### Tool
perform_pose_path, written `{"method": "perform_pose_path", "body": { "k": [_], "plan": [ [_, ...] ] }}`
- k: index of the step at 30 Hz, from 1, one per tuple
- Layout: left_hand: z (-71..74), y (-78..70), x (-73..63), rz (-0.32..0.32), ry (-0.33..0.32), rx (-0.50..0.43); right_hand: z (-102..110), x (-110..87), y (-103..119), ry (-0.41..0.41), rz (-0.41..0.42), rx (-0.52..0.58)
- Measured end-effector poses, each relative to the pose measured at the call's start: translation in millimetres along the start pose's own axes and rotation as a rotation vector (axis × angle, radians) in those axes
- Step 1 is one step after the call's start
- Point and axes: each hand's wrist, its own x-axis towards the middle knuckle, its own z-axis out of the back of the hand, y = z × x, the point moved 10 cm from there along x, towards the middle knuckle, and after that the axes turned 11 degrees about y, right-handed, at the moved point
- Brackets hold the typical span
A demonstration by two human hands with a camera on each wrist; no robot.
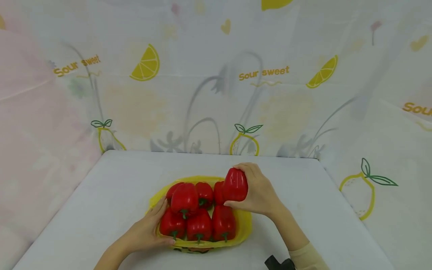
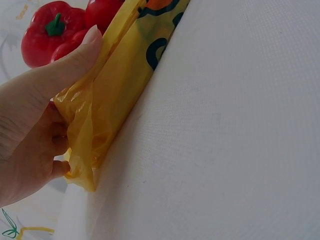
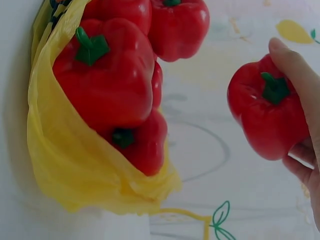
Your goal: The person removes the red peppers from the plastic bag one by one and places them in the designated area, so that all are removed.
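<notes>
My right hand (image 1: 258,191) grips a red bell pepper (image 1: 236,184), raised over the right back of a yellow plastic bag (image 1: 243,227). In the right wrist view this pepper (image 3: 265,107) has its green stem showing, with the thumb along one side and fingers beneath. Several more red bell peppers (image 1: 199,225) fill the opened bag, one of them (image 1: 184,198) lying on top of the others. At the bag's left side, my left hand (image 1: 145,230) holds the plastic (image 2: 82,135), its thumb over the rim and its other fingers curled against the outside.
The bag sits on a white table (image 1: 135,180). Behind the table hangs a pale backdrop (image 1: 202,93) printed with lemons and lettering. A black object (image 1: 280,263) shows near the right sleeve (image 1: 308,258) at the front edge of the head view.
</notes>
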Motion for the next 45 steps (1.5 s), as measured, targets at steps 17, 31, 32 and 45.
{"method": "perform_pose_path", "body": {
  "k": [17,31,32,45],
  "plan": [
    [-0.7,1.6,-0.6,0.007,-0.004,0.007,29,-21.5,-34,-0.088,-0.021,-0.093],
    [0.0,0.8,-0.1,-0.003,-0.012,0.011,41,-36.7,-74,-0.101,-0.144,-0.091],
    [-0.1,0.8,-0.1,-0.003,-0.012,0.011,41,-37.6,-77,-0.099,-0.152,-0.092],
    [-1.3,1.4,-0.4,0.002,-0.009,0.007,42,-42.6,-98,-0.084,-0.212,-0.089]
  ]
}}
